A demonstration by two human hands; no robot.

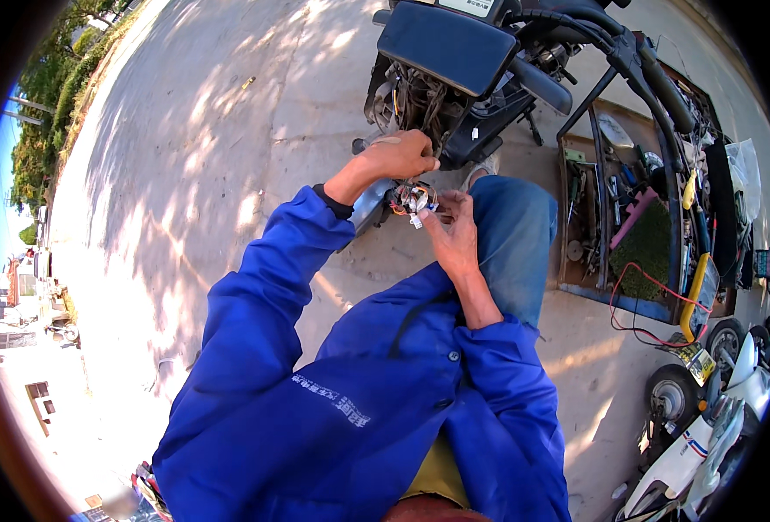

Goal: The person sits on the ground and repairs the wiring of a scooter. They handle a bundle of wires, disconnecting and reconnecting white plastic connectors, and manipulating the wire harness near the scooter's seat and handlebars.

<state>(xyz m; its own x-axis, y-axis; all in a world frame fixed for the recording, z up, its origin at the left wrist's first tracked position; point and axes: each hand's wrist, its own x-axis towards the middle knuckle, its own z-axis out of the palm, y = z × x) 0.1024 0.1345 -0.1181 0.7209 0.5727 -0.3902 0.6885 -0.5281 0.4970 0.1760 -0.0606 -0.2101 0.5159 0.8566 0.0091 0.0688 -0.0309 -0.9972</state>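
A bundle of thin coloured wires with white plug connectors [417,205] hangs in front of an electric scooter's opened front [420,100]. My right hand [454,230] pinches the bundle at its right side, thumb against a white connector. Just above it, my left hand [398,155] is closed, its fingertips curled down beside the dark wiring. Whatever those fingers grip is hidden behind them. More loose cables [421,94] spill from the scooter's front, under a dark flat panel [446,45].
To the right stands a tool crate [573,285] packed with hand tools. A yellow multimeter [700,296] with red and black leads lies at its near corner. White scooters [685,452] are parked at the lower right. Sunlit concrete [193,165] stretches out at left.
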